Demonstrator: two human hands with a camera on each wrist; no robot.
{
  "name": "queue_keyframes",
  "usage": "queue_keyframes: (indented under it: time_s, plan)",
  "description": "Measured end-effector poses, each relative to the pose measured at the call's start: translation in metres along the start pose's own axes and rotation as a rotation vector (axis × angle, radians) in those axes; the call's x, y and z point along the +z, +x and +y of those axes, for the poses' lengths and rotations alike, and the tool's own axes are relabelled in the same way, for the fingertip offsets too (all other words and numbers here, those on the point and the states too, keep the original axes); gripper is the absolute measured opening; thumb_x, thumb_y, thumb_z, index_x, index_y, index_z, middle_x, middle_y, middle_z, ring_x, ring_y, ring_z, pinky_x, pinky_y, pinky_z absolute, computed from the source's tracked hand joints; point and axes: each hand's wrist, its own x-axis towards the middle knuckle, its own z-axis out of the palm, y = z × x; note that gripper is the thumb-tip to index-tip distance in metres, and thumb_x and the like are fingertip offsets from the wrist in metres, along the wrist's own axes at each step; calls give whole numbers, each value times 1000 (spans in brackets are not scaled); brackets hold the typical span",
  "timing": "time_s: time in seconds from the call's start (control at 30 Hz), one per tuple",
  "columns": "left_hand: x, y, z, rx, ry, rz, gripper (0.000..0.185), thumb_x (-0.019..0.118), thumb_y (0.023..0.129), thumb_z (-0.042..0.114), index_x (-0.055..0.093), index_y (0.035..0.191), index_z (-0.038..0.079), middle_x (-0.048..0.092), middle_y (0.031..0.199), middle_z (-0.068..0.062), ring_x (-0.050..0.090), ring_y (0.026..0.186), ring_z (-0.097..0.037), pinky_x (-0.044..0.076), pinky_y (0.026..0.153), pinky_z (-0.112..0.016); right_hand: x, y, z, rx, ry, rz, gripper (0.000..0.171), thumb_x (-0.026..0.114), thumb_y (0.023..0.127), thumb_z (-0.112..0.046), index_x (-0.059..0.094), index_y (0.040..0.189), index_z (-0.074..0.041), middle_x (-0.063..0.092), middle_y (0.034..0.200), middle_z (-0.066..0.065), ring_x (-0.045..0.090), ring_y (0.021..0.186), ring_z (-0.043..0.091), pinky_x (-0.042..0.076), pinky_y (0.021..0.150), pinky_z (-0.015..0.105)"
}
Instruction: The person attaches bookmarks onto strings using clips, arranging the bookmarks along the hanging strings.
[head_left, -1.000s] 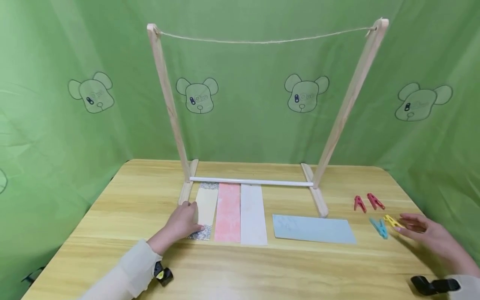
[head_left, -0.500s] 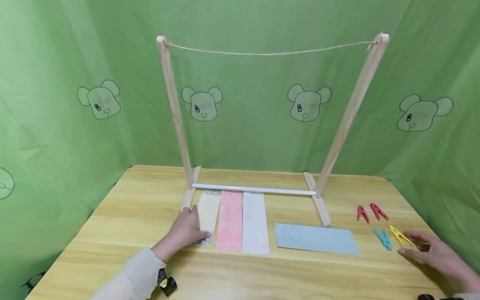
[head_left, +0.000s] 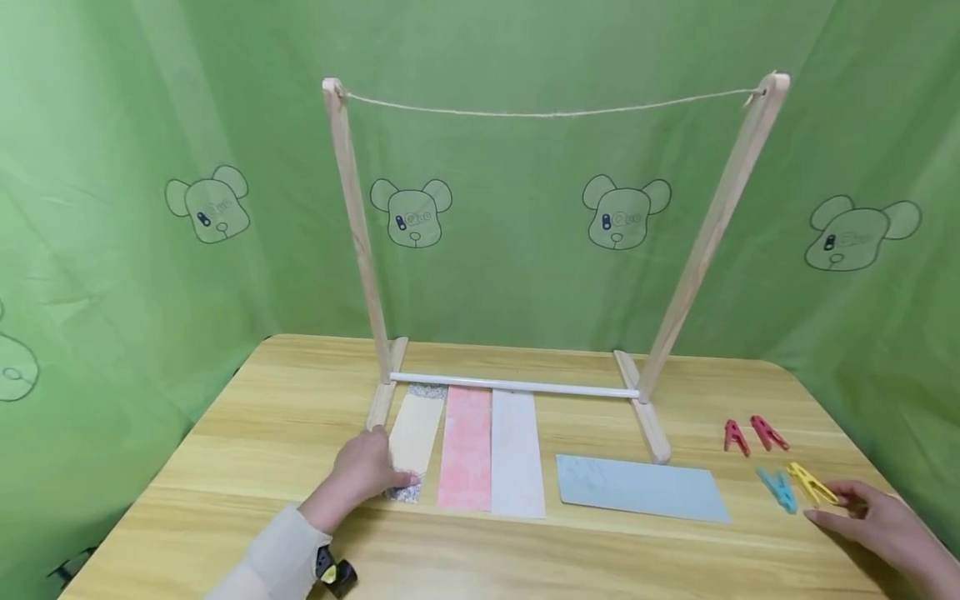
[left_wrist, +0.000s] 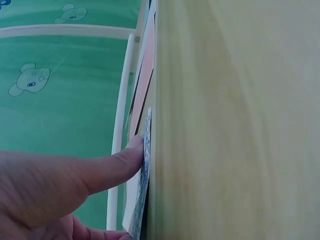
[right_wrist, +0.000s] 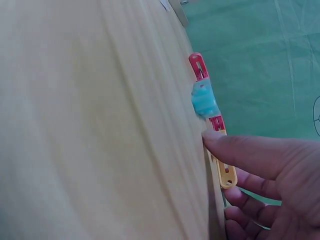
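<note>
My left hand [head_left: 365, 467] is at the near left part of a cream paper strip [head_left: 416, 437] with dark speckled ends. In the left wrist view the thumb lies on top of the strip's speckled end [left_wrist: 144, 185] and a finger is at its left edge, which stands a little off the table. A yellow clothespin [head_left: 813, 483] lies beside my right hand [head_left: 881, 525]. Its near end lies between the spread thumb and fingers, the thumb in front of it in the right wrist view. A blue clothespin [head_left: 778, 489] and two red clothespins [head_left: 736, 437] lie close by.
Pink [head_left: 467, 450] and white [head_left: 517, 454] strips lie beside the cream one, and a light blue strip [head_left: 641, 487] lies crosswise to their right. Behind them stands a wooden frame [head_left: 358, 233] with a string [head_left: 555, 114] across its top and a white rod [head_left: 517, 386] low down.
The head view has tilted up, so everything sits lower in it. My right thumb has drawn toward the near side, uncovering the yellow clothespin's end. The left hand stays at the cream strip.
</note>
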Motion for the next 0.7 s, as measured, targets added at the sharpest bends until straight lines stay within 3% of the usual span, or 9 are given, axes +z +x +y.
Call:
queue_keyframes:
  time_s: [0.23,0.37,0.5,0.7]
  plan:
    - [-2,-1,-8,3,-64,1,69,89,55,38,52,93,-6,50,65,-6,48,55,-19,42,46,-28,2,-4,1,15,2,29,80,68,83,-46,40,112,23,56,91,23,52,78,23,42,60,27]
    - [-3,0,-16,13,-106,-8,61,89,56,37,53,86,-3,51,65,-6,47,55,-18,41,47,-28,5,-3,3,-11,20,65,75,69,84,-42,43,111,23,57,90,22,52,74,16,43,58,24]
    - [-3,1,-22,13,-162,-37,47,86,64,34,54,78,2,52,65,-4,47,54,-16,41,46,-27,5,-3,7,8,33,98,71,68,85,-41,45,109,21,58,88,17,48,71,11,41,55,22]
    - [-6,3,-29,-39,-334,-109,28,74,81,22,51,75,6,47,62,-2,43,44,-11,43,37,-23,4,-3,8,23,42,117,70,66,85,-44,48,108,20,58,86,13,46,68,8,41,54,22]
